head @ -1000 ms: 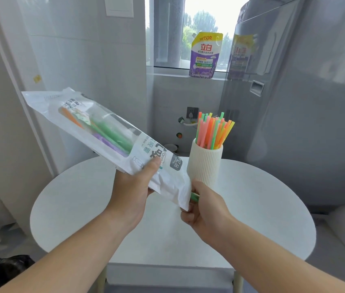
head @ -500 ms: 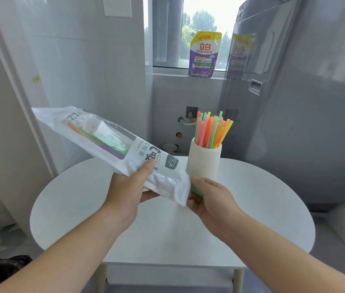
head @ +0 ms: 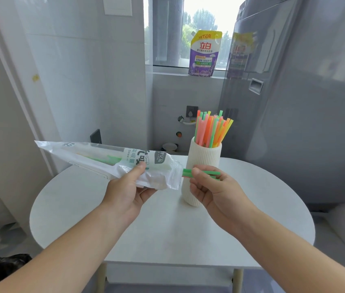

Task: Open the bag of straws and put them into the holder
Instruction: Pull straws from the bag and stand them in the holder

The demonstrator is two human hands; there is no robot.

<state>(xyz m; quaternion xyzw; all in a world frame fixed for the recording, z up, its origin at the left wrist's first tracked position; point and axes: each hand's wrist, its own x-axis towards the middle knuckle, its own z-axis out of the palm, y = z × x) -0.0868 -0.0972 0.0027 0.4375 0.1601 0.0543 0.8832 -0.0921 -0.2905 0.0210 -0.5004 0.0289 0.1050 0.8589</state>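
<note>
Two bare forearms reach in from the bottom edge over a round white table (head: 163, 233). The left hand (head: 125, 192) grips the straw bag (head: 104, 158) near its open end, thumb pressed on the printed top face and fingers curled underneath. The bag is held in the air above the table, nearly level, with its sealed end pointing away to the left and slightly up. A few green straws can be seen through the clear part, with perhaps others too faint to tell. The right hand (head: 216, 192) is just beside the bag's mouth, its thumb and curled fingers pinching a small bunch of green straws (head: 187, 172). These stick out of the opening and run across to the right, in front of the holder (head: 205, 158). The holder, a ribbed cream cylinder, stands upright on the table just behind both hands. It is already packed with a fan of pink, orange, yellow and green straws (head: 210, 130). Beyond the table a wall socket (head: 191, 111) sits on the grey wall, and a tall grey refrigerator (head: 306, 106) stands to the right. A purple and yellow detergent pouch (head: 205, 53) stands on the windowsill, with trees outside.
</note>
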